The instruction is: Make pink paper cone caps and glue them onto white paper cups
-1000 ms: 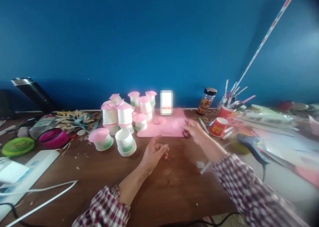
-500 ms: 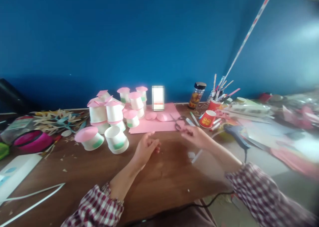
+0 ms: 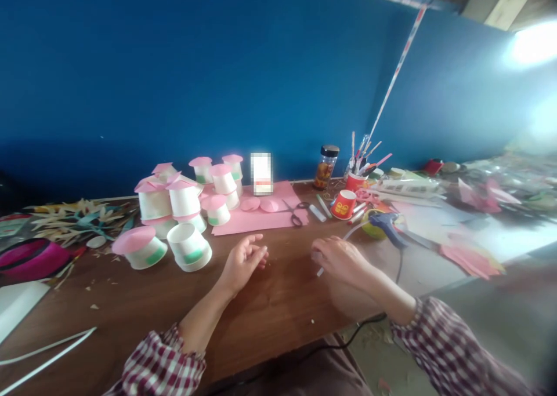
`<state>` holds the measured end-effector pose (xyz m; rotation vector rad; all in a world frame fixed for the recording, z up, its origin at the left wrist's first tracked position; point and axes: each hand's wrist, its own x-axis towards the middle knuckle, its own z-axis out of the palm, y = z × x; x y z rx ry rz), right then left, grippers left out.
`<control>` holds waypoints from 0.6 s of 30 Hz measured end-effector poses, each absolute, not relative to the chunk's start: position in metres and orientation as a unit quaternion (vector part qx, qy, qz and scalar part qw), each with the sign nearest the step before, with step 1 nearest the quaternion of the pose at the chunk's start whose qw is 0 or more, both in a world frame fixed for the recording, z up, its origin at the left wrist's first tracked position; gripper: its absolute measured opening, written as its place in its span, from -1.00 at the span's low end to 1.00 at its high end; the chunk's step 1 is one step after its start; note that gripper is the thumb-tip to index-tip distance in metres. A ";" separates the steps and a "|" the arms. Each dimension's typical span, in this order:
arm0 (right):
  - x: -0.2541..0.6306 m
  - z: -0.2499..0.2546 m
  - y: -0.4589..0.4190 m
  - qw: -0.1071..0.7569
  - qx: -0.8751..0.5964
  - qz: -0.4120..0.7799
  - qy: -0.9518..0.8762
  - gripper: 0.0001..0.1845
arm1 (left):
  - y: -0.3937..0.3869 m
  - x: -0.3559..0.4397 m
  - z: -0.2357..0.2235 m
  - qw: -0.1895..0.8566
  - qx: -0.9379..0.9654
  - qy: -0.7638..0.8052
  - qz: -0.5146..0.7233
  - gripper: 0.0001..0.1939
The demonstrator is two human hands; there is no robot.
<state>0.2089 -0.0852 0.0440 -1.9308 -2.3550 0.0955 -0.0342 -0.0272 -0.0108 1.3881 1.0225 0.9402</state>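
Note:
Over the brown table, my left hand (image 3: 243,261) hangs in front of the pink paper, fingers loosely bent and apart, with nothing between them. My right hand (image 3: 338,257) is palm down close to the table, its fingers curled downward. The end of a thin whitish strip (image 3: 321,272) shows below those fingers; whether they grip it is hidden. Left of my left hand stands a white paper cup (image 3: 189,242) with a green patch, upside down. Beside it is a similar cup (image 3: 150,255) with a pink paper disc (image 3: 134,240) on top. Scissors (image 3: 296,215) lie on the pink paper (image 3: 250,225).
Several more cups with pink tops (image 3: 185,202) stand stacked behind. At the right are a red cup (image 3: 343,204), a jar (image 3: 326,167), a pen holder (image 3: 357,180) and a glue gun (image 3: 388,225). A black cable (image 3: 357,332) runs along the front edge.
My right hand has moved from beside the scissors' handles toward me, down over the whitish strip. My left hand stays much the same. The camera view has turned right.

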 end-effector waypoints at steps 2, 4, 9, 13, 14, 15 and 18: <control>0.211 0.048 -0.073 0.068 -0.668 0.026 -0.741 -0.82 | -0.028 -0.033 -0.012 0.556 0.604 0.421 0.387 -0.49; 0.214 0.051 -0.054 0.082 -0.710 0.017 -0.699 -0.74 | -0.029 -0.032 -0.014 0.558 0.613 0.411 0.380 -0.49; 0.221 0.051 0.001 0.023 -0.818 0.038 -0.574 -0.63 | -0.027 -0.031 -0.013 0.550 0.623 0.411 0.376 -0.49; 0.226 0.046 0.020 -0.007 -0.833 0.064 -0.550 -0.73 | -0.029 -0.032 -0.011 0.547 0.628 0.409 0.371 -0.53; 0.227 0.046 0.018 -0.007 -0.833 0.064 -0.550 -0.75 | -0.030 -0.033 -0.011 0.548 0.630 0.408 0.370 -0.54; 0.228 0.046 0.015 -0.008 -0.833 0.061 -0.550 -0.75 | -0.031 -0.033 -0.012 0.548 0.630 0.407 0.369 -0.55; 0.229 0.048 -0.007 0.049 -0.809 0.055 -0.583 -0.71 | -0.032 -0.033 -0.010 0.540 0.633 0.403 0.381 -0.61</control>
